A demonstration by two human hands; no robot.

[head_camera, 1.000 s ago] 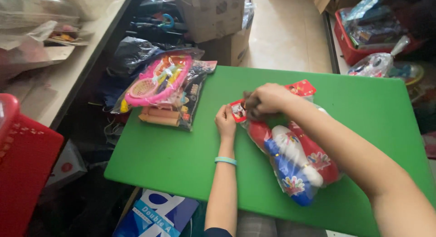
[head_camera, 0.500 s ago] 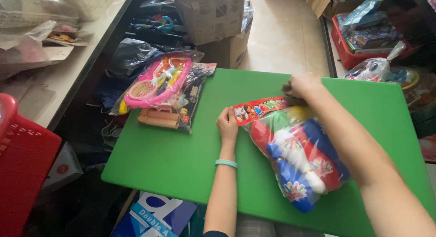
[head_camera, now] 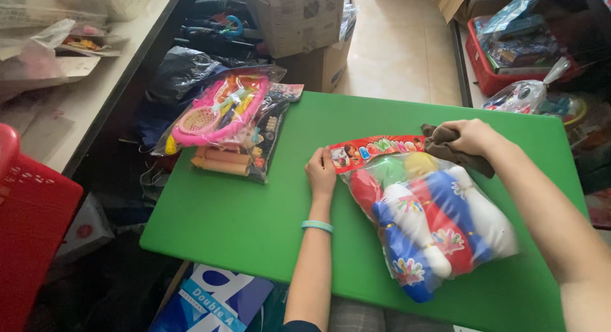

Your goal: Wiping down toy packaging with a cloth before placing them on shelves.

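Observation:
A clear plastic bag of toy bowling pins (head_camera: 439, 221), red, blue and white, lies on the green table (head_camera: 254, 211). A red cardboard header (head_camera: 375, 151) tops the bag. My left hand (head_camera: 320, 173) presses on the header's left end. My right hand (head_camera: 468, 138) grips a brown cloth (head_camera: 445, 147) at the header's right end, resting against the bag's top right corner.
A bagged pink toy set (head_camera: 223, 116) and a second toy pack (head_camera: 238, 160) lie at the table's far left corner. Cardboard boxes (head_camera: 299, 20) stand beyond. A red crate (head_camera: 32, 230) sits at left, a red bin of toys (head_camera: 515, 52) at right, a paper ream box (head_camera: 213, 303) below.
My right hand has drawn the brown cloth from the header's left end across to its right end. The header now lies flat and fully visible. My left hand has stayed put.

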